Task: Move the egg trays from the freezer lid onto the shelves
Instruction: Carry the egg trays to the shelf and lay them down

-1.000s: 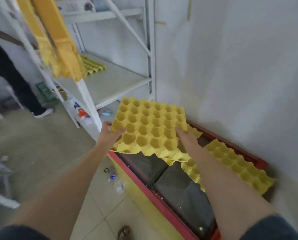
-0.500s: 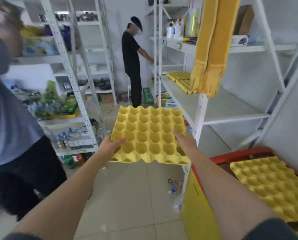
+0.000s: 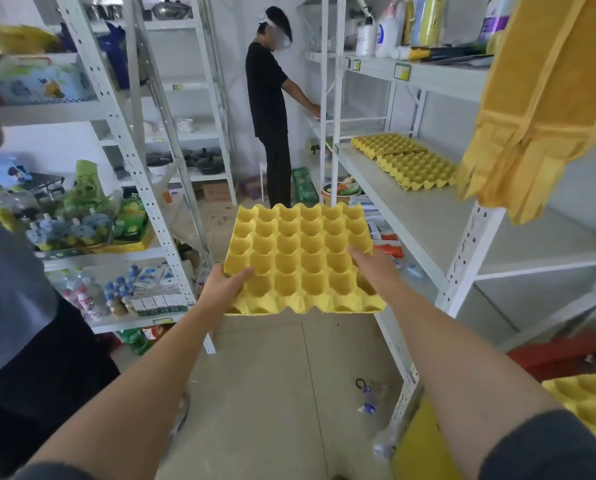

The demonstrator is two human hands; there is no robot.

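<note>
I hold a yellow egg tray (image 3: 298, 258) level in front of me, above the tiled floor. My left hand (image 3: 222, 289) grips its near left corner, thumb lying on top. My right hand (image 3: 376, 268) grips its right edge, thumb on top. To the right runs a white shelf (image 3: 414, 216) with two yellow egg trays (image 3: 416, 169) lying at its far end. Another yellow egg tray (image 3: 592, 401) shows at the lower right edge on the freezer, whose red rim (image 3: 563, 353) and yellow side (image 3: 424, 448) are visible.
A person in black (image 3: 268, 109) stands at the far end of the aisle, facing the right-hand shelves. Another person in a grey top (image 3: 9, 289) is close on my left. Stocked racks (image 3: 130, 209) line the left. A yellow cloth (image 3: 528, 109) hangs at upper right.
The view has swung left from the freezer and wall to the aisle. The tray has come off the freezer lid with both hands and now hangs over the floor beside the shelf.
</note>
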